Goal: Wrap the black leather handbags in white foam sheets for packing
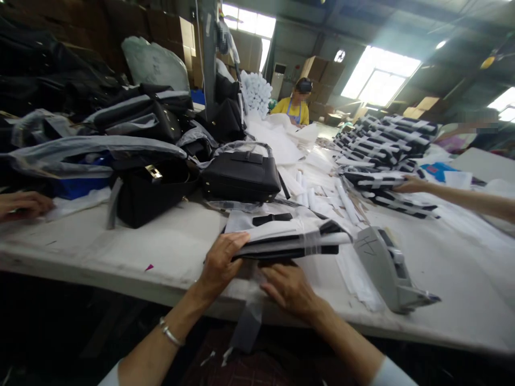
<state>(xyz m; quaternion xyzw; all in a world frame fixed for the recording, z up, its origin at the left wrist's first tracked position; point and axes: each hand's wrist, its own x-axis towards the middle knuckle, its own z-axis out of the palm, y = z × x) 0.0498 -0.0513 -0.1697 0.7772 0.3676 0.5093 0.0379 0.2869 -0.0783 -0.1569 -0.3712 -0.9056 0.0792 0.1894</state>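
A flat black bag wrapped in white sheeting (281, 236) lies near the table's front edge, with a clear band across its right part. My left hand (223, 257) is closed on its left end, thumb over the top. Close against its lower side is my right hand (289, 289), fingers curled inward; what they grip, if anything, is hidden. A translucent strip (246, 324) hangs over the edge between my hands. On the right stands a grey tape dispenser (382, 268), marked on its side.
Black handbags (241, 177) crowd the left, some with plastic-wrapped handles. Wrapped black-and-white pieces are stacked (386, 136) at the right back, where another person's hand (410, 185) touches some. A further hand (26, 205) rests at far left. White sheets (277, 139) and rolled strips lie mid-table.
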